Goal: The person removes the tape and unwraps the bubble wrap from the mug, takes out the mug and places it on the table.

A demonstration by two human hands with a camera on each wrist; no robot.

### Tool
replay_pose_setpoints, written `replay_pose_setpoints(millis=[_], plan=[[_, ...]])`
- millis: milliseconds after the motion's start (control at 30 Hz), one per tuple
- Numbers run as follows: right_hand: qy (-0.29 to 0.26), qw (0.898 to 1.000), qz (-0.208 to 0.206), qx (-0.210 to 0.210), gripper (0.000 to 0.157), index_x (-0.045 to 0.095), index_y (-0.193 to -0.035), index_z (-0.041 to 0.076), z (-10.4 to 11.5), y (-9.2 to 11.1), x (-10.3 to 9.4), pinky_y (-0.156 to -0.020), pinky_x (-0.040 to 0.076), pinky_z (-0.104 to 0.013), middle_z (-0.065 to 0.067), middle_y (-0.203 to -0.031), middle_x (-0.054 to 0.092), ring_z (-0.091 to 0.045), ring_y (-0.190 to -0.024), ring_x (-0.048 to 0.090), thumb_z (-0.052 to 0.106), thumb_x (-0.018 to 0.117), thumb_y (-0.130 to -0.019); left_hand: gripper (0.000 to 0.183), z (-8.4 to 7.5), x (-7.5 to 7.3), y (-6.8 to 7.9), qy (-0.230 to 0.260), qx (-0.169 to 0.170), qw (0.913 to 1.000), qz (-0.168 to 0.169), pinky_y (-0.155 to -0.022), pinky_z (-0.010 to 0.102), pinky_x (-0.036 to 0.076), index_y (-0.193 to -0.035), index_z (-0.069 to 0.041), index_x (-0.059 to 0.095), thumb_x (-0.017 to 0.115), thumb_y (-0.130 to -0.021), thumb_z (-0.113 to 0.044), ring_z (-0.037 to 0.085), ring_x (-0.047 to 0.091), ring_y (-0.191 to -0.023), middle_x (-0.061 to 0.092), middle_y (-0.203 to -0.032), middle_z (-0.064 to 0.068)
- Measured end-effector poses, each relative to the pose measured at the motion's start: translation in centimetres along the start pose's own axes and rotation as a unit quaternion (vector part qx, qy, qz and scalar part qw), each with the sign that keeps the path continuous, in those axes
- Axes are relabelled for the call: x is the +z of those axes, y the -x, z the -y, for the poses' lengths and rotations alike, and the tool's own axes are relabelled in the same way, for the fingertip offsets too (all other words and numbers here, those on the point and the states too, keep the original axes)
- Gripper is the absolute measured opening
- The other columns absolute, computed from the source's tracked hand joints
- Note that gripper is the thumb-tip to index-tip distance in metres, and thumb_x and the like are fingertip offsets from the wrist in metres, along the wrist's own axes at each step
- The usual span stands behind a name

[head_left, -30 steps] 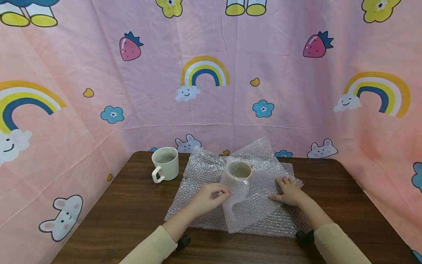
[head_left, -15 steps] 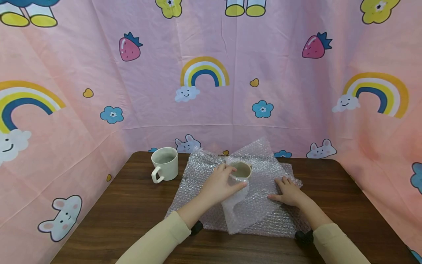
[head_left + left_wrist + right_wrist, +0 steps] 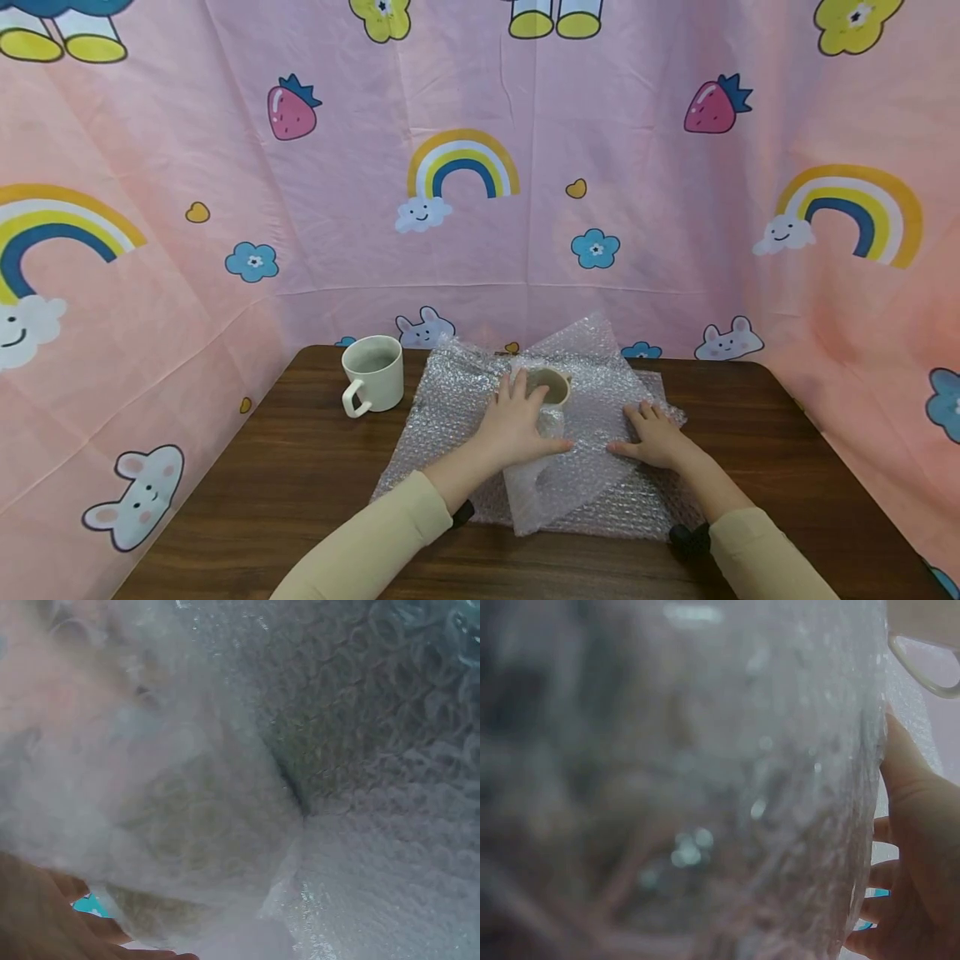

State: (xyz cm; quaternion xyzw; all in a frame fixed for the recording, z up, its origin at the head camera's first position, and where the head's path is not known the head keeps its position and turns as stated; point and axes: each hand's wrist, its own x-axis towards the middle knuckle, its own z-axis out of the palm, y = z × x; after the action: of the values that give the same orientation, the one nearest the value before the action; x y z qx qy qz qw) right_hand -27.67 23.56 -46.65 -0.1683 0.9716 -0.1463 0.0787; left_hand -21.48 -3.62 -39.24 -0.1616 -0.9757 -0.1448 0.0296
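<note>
A cream mug [image 3: 556, 384] stands upright on sheets of bubble wrap [image 3: 459, 400], with one flap folded against its left and front. My left hand [image 3: 516, 427] lies over that flap, fingers spread along the mug's near left side, fingertips right at the rim. In the left wrist view, the cloudy wrap covers most of the mug, and my fingers [image 3: 112, 928] show at the lower left. To the right of the mug, my right hand [image 3: 656, 440] rests on the wrap with its fingers spread. Close up in the right wrist view, wrap hides much of the scene beside this hand.
A second cream mug [image 3: 375, 375], unwrapped, stands at the back left with its handle toward the front left. The dark wooden table [image 3: 285, 492] ends at a pink patterned curtain [image 3: 480, 250] behind and on both sides.
My left hand has let go of the wrap edge it pinched, moved up and right, and spread over the flap at the mug. My right hand has stayed in place.
</note>
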Motion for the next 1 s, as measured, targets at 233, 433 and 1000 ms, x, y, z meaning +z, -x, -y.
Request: replay_pose_setpoints(millis=[233, 433, 1000], plan=[[0.004, 1.0, -0.007, -0.006, 0.097, 0.033, -0.143, -0.009, 0.0, 0.1, -0.2, -0.096, 0.018, -0.074, -0.043, -0.143, 0.02, -0.06, -0.131, 0.015, 0.063, 0.061, -0.083, 0.096, 0.4, 0.9, -0.1, -0.014, 0.012, 0.9995, -0.025, -0.105, 0.058, 0.025, -0.144, -0.008, 0.042, 0.068, -0.074, -0.068, 0.044, 0.006, -0.141, 0.016, -0.155, 0.021], [-0.002, 1.0, 0.001, -0.003, 0.099, 0.031, -0.144, -0.008, -0.3, -0.1, 0.0, -0.098, 0.016, -0.073, -0.042, -0.144, 0.018, -0.058, -0.132, 0.013, 0.064, 0.06, -0.083, 0.084, 0.7, 1.3, -0.3, -0.015, 0.011, 0.9994, -0.029, -0.102, 0.057, 0.032, -0.142, -0.007, 0.046, 0.069, -0.079, -0.058, 0.042, 0.009, -0.141, 0.023, -0.154, 0.018], [-0.006, 1.0, 0.008, -0.001, 0.103, 0.03, -0.145, -0.008, -0.6, -0.4, 0.2, -0.098, 0.013, -0.073, -0.042, -0.145, 0.015, -0.059, -0.133, 0.01, 0.068, 0.057, -0.082, 0.038, 2.3, 0.9, -0.5, 0.007, 0.074, 0.9919, -0.103, -0.098, 0.052, 0.039, -0.116, -0.011, 0.067, 0.065, -0.09, -0.039, 0.04, 0.035, -0.133, 0.054, -0.135, 0.01]])
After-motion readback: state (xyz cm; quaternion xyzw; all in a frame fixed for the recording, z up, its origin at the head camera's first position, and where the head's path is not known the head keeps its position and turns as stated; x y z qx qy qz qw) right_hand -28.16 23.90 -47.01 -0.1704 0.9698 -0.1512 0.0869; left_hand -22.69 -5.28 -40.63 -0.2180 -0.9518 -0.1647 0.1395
